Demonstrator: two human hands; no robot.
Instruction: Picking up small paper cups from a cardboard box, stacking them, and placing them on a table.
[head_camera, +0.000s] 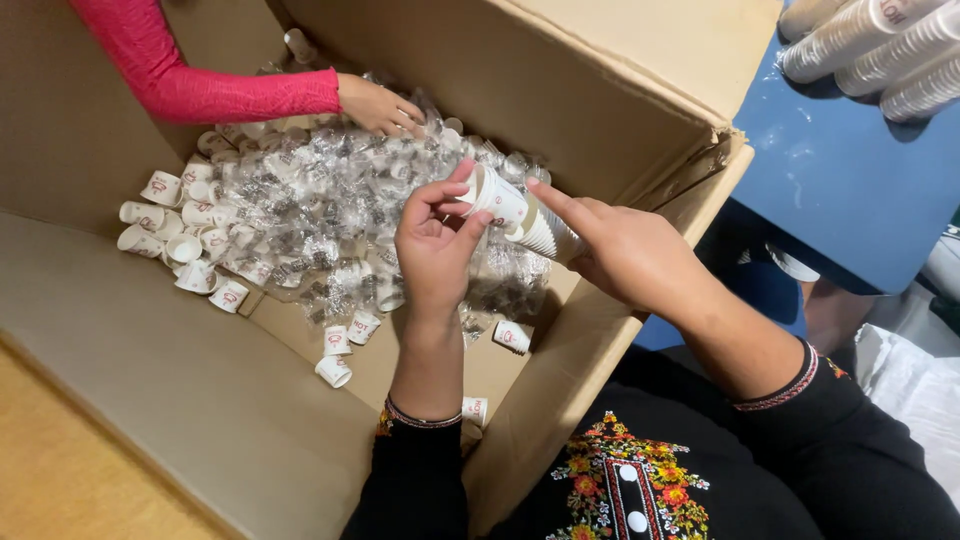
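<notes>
1. Cardboard box (600, 90), large and open-topped, fills most of my view; a blue table (850, 190) stands just beside its right wall, and a tan floor (60, 480) shows at lower left.
2. Inside the box lies a heap of clear plastic wrappers (330, 210), with loose white paper cups (185, 245) scattered along its left and lower edges.
3. My left hand (435, 250) is curled, thumb and fingers pinching the open end of a short stack of nested cups (515, 212), which is held tilted above the heap.
4. My right hand (625, 250) supports the far end of the same stack from the right, index finger extended along it and the remaining fingers wrapped beneath.
5. Another person's hand (380, 105), on an arm in a pink sleeve (200, 85), rests on the wrappers at the far side.
6. Long sleeves of stacked cups (870, 45) lie on the blue table, upper right.
</notes>
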